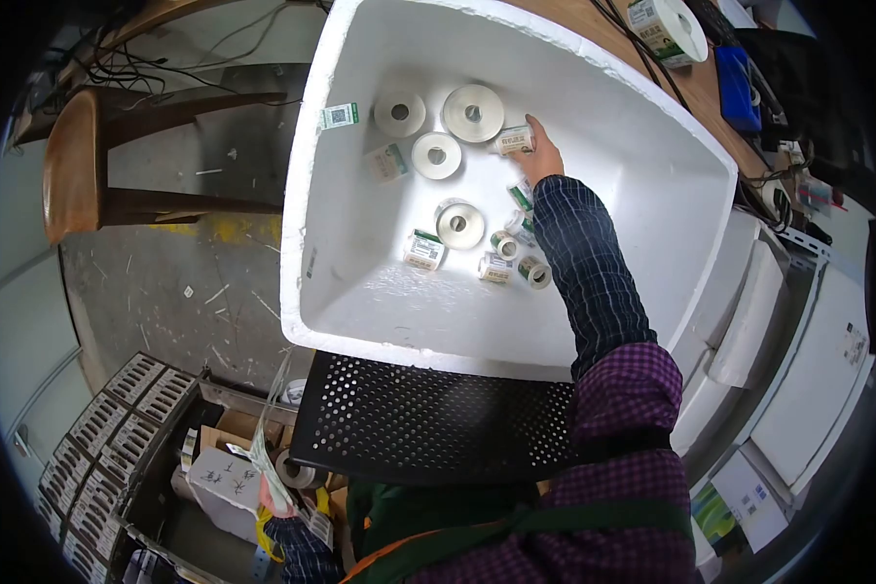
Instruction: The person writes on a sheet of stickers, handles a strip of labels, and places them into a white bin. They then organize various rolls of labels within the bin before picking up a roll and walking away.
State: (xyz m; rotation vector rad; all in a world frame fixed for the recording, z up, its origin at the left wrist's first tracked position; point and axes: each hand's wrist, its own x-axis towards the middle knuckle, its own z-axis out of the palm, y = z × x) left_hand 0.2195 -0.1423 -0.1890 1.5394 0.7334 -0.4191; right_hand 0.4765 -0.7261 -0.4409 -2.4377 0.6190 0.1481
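Note:
My right hand (545,158) reaches into a white foam box (360,292), its fingers closed round a small roll of printed labels (513,140). Left of it in the box lie wider label rolls, among them a large roll (487,105) and a smaller roll (436,156). Below my right wrist are several small rolls, one of them a narrow roll (503,244), partly covered by my sleeve. Low on the left, my left hand (278,498) grips a strip of thin clear plastic (261,440); its fingers are only partly visible.
A black perforated stool seat (399,419) sits in front of the box. At lower left are a dark crate (180,506) and a white box with handwriting (226,487). A wooden chair (78,170) stands left. Another label roll (686,34) is on the desk at upper right.

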